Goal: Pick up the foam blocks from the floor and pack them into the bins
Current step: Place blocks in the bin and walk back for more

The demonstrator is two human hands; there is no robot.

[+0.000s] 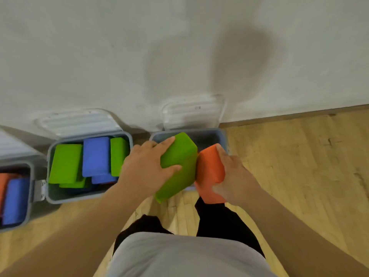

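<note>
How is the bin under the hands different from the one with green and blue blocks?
The middle bin holds green and blue blocks; the right bin shows only dark inside where visible. A held green block and orange block hide much of the right bin; the middle bin shows nearly whole. Both are grey, lids open against the wall.

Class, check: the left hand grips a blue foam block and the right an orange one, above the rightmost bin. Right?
No: the head view shows the left hand gripping a green block, not blue. The orange block in the right hand and the rightmost bin stand.
</note>
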